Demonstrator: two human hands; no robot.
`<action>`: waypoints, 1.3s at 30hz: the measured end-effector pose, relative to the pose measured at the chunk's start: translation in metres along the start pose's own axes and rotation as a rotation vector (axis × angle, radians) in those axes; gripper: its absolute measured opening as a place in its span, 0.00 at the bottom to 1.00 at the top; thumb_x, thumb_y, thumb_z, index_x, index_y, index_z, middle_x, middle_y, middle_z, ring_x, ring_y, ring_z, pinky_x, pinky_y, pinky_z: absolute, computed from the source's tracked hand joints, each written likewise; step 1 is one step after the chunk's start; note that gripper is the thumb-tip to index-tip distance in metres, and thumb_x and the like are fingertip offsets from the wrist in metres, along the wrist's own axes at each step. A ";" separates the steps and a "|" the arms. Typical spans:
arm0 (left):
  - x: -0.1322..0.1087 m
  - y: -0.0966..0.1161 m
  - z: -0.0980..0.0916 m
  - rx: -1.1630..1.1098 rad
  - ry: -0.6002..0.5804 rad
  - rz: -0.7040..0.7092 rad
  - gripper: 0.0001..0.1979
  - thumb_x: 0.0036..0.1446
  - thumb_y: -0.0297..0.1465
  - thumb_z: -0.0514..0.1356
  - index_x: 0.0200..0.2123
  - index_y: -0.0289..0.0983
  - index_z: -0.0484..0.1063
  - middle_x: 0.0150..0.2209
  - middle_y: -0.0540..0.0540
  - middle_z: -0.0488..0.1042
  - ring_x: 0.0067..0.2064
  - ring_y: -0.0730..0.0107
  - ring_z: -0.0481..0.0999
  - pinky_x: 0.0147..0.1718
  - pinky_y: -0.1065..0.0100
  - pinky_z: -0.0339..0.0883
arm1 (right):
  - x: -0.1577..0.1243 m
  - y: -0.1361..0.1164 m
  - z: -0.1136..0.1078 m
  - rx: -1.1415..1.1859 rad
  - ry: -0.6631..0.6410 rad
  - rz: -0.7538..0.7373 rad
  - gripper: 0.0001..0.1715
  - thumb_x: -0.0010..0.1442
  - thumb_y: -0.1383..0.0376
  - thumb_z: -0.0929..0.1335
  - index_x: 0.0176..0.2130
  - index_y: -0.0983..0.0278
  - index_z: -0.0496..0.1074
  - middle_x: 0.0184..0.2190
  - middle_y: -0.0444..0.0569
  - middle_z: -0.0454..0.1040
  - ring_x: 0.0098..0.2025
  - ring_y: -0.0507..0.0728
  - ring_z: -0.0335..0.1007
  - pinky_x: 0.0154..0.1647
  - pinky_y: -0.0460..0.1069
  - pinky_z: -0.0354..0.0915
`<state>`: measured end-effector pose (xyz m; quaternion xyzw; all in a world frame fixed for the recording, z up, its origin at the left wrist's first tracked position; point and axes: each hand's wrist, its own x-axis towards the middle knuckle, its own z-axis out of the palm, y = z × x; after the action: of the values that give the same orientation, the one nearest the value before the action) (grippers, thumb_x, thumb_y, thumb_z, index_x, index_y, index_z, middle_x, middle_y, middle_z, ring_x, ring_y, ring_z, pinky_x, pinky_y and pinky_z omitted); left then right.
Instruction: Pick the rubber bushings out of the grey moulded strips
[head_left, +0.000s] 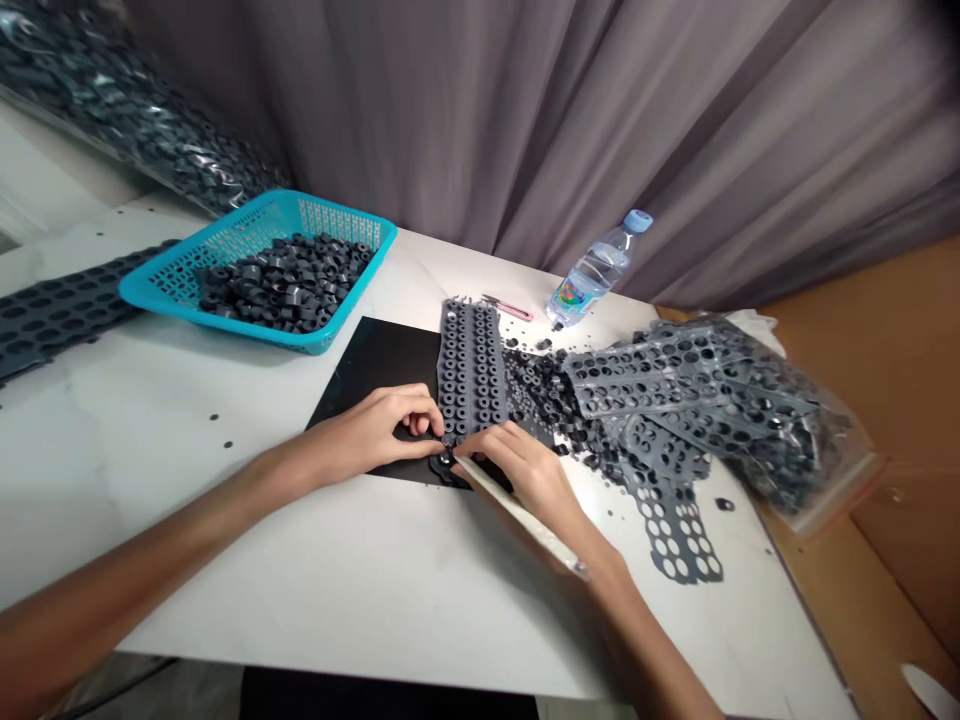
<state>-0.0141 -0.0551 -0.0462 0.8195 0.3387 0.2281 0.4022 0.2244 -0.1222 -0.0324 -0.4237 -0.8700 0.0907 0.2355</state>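
1. The white tabletop [225,560] carried everything, and you had both forearms stretched over its near edge.
2. To your right lay a clear plastic bag [795,440] stuffed with dark grey sheets full of round holes. One punched sheet [675,530] lay loose on the tabletop beside it.
3. At the far left stood a turquoise basket [187,275], holding a heap of small dark rings [285,280].
4. A black mat [375,370] lay flat at the middle of the tabletop, under your work.
5. The rubber strip [470,370] lay along the mat's right edge, running straight away from you. It was long, narrow, matte and dark grey. Tight rows of small raised rings, each with a hole at its centre, covered it from end to end. Its near end sat between your hands.
6. Your left hand [375,430] rested on the mat, its fingers [420,420] pinched together on the strip's near left corner.
7. Your right hand [532,475] had its fingers clenched around a pale stick [529,518], whose tip met the strip's near end.
8. A water bottle [592,275] lay tilted beyond the strip, well apart from your hands.
9. A scatter of loose rings [544,395] lay just right of the strip.
10. A small pink tool [510,308] lay near the strip's far end.
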 end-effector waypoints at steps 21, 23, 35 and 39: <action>0.002 0.002 -0.001 0.037 -0.002 0.005 0.08 0.59 0.37 0.68 0.36 0.38 0.77 0.33 0.51 0.69 0.35 0.71 0.70 0.34 0.70 0.64 | 0.002 -0.010 0.022 -0.432 0.057 -0.059 0.13 0.77 0.64 0.61 0.52 0.65 0.73 0.39 0.53 0.77 0.41 0.60 0.70 0.44 0.55 0.64; 0.003 0.002 0.000 0.053 -0.012 0.007 0.08 0.59 0.36 0.68 0.36 0.38 0.76 0.33 0.52 0.68 0.34 0.71 0.69 0.34 0.70 0.63 | 0.002 -0.013 0.021 -0.433 0.099 0.020 0.14 0.77 0.65 0.60 0.54 0.66 0.71 0.41 0.55 0.77 0.42 0.61 0.70 0.45 0.55 0.65; -0.002 0.007 -0.007 0.040 -0.036 0.014 0.08 0.64 0.37 0.64 0.40 0.39 0.73 0.39 0.49 0.73 0.38 0.68 0.71 0.40 0.66 0.67 | -0.023 0.033 -0.027 -0.014 0.162 0.371 0.18 0.74 0.57 0.65 0.59 0.60 0.69 0.43 0.50 0.76 0.41 0.59 0.73 0.45 0.54 0.70; -0.002 0.019 -0.002 0.149 -0.010 0.026 0.05 0.67 0.36 0.61 0.43 0.41 0.73 0.38 0.51 0.72 0.37 0.69 0.72 0.39 0.67 0.66 | -0.017 0.013 -0.014 0.100 0.050 0.179 0.10 0.73 0.59 0.67 0.50 0.60 0.73 0.41 0.49 0.77 0.40 0.57 0.73 0.42 0.51 0.70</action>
<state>-0.0101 -0.0642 -0.0301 0.8525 0.3422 0.2035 0.3387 0.2493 -0.1276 -0.0302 -0.4896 -0.8168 0.1440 0.2691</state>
